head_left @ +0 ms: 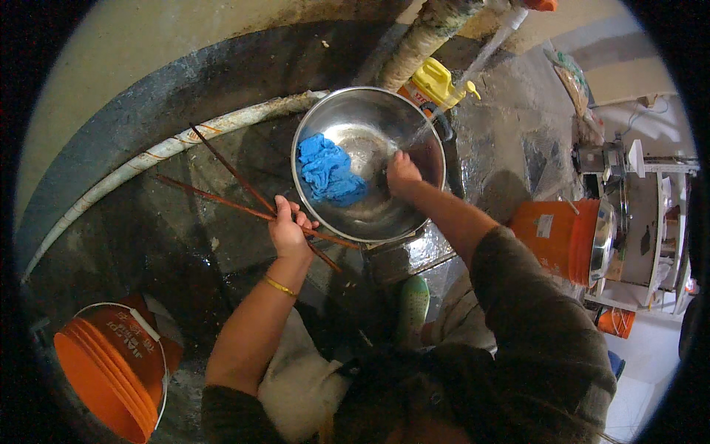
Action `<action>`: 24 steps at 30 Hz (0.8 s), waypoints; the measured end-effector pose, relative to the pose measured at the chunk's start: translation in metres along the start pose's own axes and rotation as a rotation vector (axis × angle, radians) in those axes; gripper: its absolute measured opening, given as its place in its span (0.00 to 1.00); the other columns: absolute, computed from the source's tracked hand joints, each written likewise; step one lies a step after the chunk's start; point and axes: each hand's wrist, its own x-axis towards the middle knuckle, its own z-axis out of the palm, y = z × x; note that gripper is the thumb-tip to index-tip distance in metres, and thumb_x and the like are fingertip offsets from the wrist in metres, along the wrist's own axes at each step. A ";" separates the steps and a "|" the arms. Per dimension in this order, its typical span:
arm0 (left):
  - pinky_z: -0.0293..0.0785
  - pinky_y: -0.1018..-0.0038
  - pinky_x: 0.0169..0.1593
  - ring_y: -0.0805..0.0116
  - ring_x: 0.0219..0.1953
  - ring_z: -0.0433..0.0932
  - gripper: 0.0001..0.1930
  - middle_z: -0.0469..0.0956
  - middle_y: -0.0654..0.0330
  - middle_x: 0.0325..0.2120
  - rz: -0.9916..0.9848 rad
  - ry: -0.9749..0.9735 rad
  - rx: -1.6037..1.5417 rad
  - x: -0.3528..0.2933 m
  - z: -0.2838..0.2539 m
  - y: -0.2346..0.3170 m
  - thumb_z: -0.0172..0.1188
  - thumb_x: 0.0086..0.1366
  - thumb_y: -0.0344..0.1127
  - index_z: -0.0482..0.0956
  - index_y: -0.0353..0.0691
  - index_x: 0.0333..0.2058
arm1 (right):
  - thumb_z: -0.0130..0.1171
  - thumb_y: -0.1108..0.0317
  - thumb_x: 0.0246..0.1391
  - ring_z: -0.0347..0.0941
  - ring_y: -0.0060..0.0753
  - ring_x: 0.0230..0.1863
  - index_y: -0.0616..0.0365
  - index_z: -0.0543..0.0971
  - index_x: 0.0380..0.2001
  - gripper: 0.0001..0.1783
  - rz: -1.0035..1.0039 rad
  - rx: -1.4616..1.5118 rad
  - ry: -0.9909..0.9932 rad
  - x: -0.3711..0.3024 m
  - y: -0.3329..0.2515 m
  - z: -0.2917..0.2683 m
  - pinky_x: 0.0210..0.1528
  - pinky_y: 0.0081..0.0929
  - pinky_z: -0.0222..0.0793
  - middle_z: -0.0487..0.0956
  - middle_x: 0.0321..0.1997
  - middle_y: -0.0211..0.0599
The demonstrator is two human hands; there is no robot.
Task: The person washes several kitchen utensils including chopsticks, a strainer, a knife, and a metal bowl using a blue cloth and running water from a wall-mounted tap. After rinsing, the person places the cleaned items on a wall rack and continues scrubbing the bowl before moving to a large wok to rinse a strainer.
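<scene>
A wide stainless steel basin (356,223) stands on the wet floor in front of me. Inside it, toward the left, lies a crumpled wet-looking blue cloth (330,174). My right hand (404,176) reaches over the rim into the basin's right half, its fingers curled; whatever they may hold is hidden. Just left of the basin, my left hand (288,231) grips two long brown wooden chopsticks (233,169), which cross in the grasp and spread apart toward the far left. Running water (484,58) slants down from the top right toward the basin's right side.
An orange bucket (111,370) lies tilted at the lower left. Another orange bucket (555,237), with a metal bowl at its end, is on the right near white shelving (643,222). Behind the basin are a yellow jug (436,80) and a pale wrapped pipe (159,152).
</scene>
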 end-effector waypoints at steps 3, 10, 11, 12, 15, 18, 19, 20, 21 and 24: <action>0.68 0.70 0.25 0.74 0.15 0.59 0.21 0.59 0.68 0.12 0.000 -0.011 -0.022 0.000 -0.001 -0.001 0.46 0.66 0.55 0.66 0.43 0.24 | 0.50 0.61 0.54 0.66 0.46 0.51 0.65 0.68 0.47 0.22 -0.219 -0.604 0.013 -0.004 0.006 0.011 0.51 0.34 0.66 0.66 0.51 0.51; 0.69 0.70 0.26 0.74 0.15 0.59 0.21 0.60 0.68 0.12 0.011 -0.017 -0.018 -0.003 0.000 0.000 0.47 0.65 0.55 0.66 0.43 0.23 | 0.56 0.65 0.49 0.63 0.44 0.54 0.67 0.65 0.52 0.28 -0.162 -0.520 -0.098 0.011 0.012 0.013 0.53 0.34 0.63 0.68 0.50 0.47; 0.69 0.70 0.26 0.73 0.15 0.59 0.21 0.60 0.68 0.12 0.016 -0.018 -0.015 -0.004 0.000 0.001 0.47 0.65 0.55 0.66 0.43 0.23 | 0.58 0.65 0.47 0.63 0.43 0.54 0.67 0.66 0.52 0.29 -0.205 -0.679 -0.101 0.012 0.011 0.014 0.54 0.34 0.62 0.68 0.51 0.46; 0.69 0.70 0.26 0.73 0.15 0.59 0.21 0.60 0.68 0.12 0.019 -0.009 -0.002 -0.004 0.001 0.001 0.47 0.65 0.55 0.66 0.43 0.24 | 0.60 0.65 0.45 0.62 0.42 0.55 0.67 0.67 0.52 0.31 -0.285 -0.796 -0.188 0.012 0.010 0.015 0.54 0.35 0.62 0.68 0.52 0.45; 0.69 0.70 0.26 0.73 0.16 0.59 0.21 0.60 0.68 0.12 0.046 -0.023 0.008 -0.006 0.002 0.002 0.47 0.65 0.55 0.66 0.43 0.24 | 0.56 0.65 0.46 0.62 0.41 0.55 0.67 0.70 0.48 0.25 -0.391 -0.948 0.182 0.008 0.007 0.017 0.55 0.33 0.62 0.66 0.53 0.46; 0.69 0.69 0.26 0.73 0.16 0.59 0.21 0.59 0.68 0.12 0.072 -0.051 0.033 -0.007 0.002 0.004 0.47 0.65 0.55 0.66 0.43 0.24 | 0.56 0.66 0.45 0.62 0.42 0.56 0.68 0.72 0.45 0.24 -0.265 -0.596 -0.135 0.006 0.007 0.013 0.56 0.32 0.62 0.65 0.53 0.46; 0.69 0.69 0.26 0.73 0.16 0.59 0.21 0.59 0.67 0.12 0.071 -0.039 0.046 -0.007 0.002 0.003 0.47 0.65 0.55 0.66 0.43 0.24 | 0.60 0.68 0.40 0.62 0.42 0.56 0.67 0.73 0.43 0.24 -0.266 -0.602 -0.168 0.005 0.008 0.014 0.57 0.32 0.62 0.65 0.54 0.47; 0.69 0.69 0.26 0.73 0.16 0.59 0.21 0.59 0.67 0.12 0.049 -0.040 0.023 -0.006 0.001 0.003 0.47 0.65 0.55 0.66 0.43 0.24 | 0.56 0.67 0.45 0.62 0.43 0.56 0.66 0.73 0.44 0.22 -0.270 -0.645 -0.118 0.006 0.010 0.012 0.56 0.33 0.63 0.65 0.54 0.47; 0.69 0.69 0.26 0.73 0.16 0.59 0.21 0.59 0.67 0.12 0.023 -0.024 0.008 -0.006 0.001 0.002 0.47 0.65 0.55 0.66 0.42 0.24 | 0.52 0.66 0.49 0.62 0.44 0.56 0.65 0.73 0.45 0.20 -0.271 -0.683 -0.071 0.007 0.011 0.013 0.55 0.35 0.64 0.65 0.53 0.47; 0.69 0.69 0.26 0.73 0.15 0.59 0.21 0.59 0.67 0.12 0.032 -0.056 0.000 -0.003 -0.002 0.001 0.47 0.65 0.55 0.66 0.42 0.25 | 0.51 0.67 0.52 0.64 0.48 0.55 0.63 0.67 0.51 0.23 -0.304 -0.493 0.064 0.014 0.016 0.016 0.54 0.38 0.66 0.64 0.53 0.50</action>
